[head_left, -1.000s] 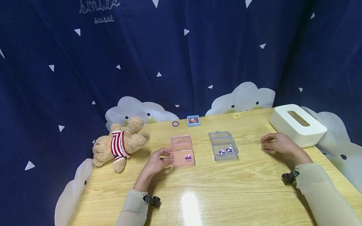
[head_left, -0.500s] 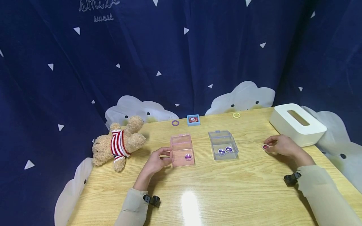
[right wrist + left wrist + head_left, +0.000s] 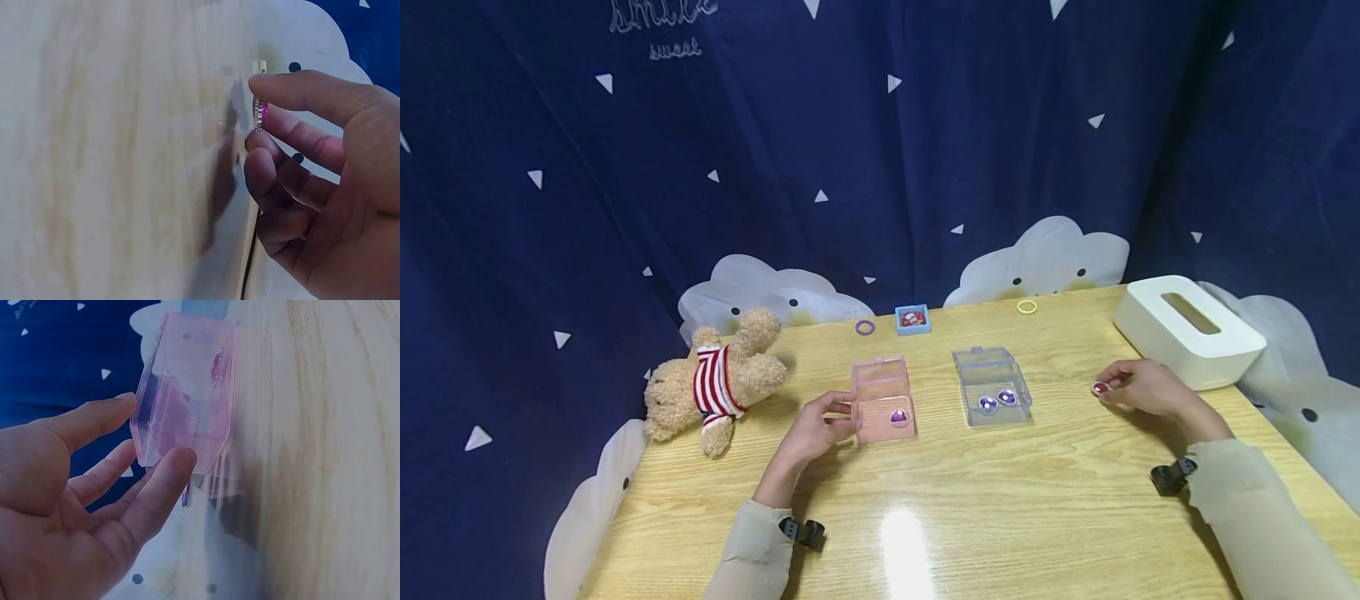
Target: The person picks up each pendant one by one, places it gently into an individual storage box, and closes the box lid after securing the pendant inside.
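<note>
- Right hand (image 3: 1150, 388) is pinching red gem ornament (image 3: 1099, 388); right wrist view is showing its beaded rim edge-on, head view its red face.
- Left hand (image 3: 812, 427) is resting loosely, fingers spread, against pink box's (image 3: 872, 423) left side.
- Pink box, lid open, is holding 1 purple gem (image 3: 898, 417); grey box (image 3: 1000, 418), also open, 2.
- Tabletop (image 3: 1015, 500) is stretching between grey box and right hand; tissue box (image 3: 1225, 350) is standing just beyond.

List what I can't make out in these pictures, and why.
Head: red piece in blue tray, detail too small.
Head: top of curtain lettering, cut off by upper edge.
Right wrist: part of the red gem, behind the right grip.
Left wrist: part of the pink box, behind a fingertip.
</note>
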### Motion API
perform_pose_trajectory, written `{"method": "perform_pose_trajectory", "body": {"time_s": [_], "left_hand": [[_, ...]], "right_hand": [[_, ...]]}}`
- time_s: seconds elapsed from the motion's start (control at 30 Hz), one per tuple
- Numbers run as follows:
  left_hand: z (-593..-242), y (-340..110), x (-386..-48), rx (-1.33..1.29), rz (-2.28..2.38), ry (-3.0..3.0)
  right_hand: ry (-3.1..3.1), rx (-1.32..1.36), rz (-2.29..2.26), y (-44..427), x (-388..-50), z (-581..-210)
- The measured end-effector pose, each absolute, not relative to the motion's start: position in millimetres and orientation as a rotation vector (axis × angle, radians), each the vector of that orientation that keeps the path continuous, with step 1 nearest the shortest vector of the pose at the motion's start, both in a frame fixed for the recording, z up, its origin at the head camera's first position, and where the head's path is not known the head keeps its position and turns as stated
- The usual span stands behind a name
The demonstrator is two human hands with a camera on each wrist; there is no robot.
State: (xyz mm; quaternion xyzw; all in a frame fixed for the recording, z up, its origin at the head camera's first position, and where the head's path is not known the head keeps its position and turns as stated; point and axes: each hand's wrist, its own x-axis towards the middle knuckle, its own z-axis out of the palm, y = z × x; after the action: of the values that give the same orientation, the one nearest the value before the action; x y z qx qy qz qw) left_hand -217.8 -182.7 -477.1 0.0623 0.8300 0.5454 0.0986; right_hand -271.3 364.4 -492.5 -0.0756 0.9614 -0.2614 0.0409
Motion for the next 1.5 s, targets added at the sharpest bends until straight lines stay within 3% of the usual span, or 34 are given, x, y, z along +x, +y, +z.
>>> {"method": "perform_pose_trajectory", "body": {"time_s": [0.63, 1.5], "left_hand": [[-480, -183, -220, 0.189, 1.6, 2.492], [-478, -180, -218, 0.17, 1.624, 2.498]], "right_hand": [[2.964, -0.321, -0.913, 327, -276, -465], [2.88, -0.63, -0.962, 220, -289, -443]]}}
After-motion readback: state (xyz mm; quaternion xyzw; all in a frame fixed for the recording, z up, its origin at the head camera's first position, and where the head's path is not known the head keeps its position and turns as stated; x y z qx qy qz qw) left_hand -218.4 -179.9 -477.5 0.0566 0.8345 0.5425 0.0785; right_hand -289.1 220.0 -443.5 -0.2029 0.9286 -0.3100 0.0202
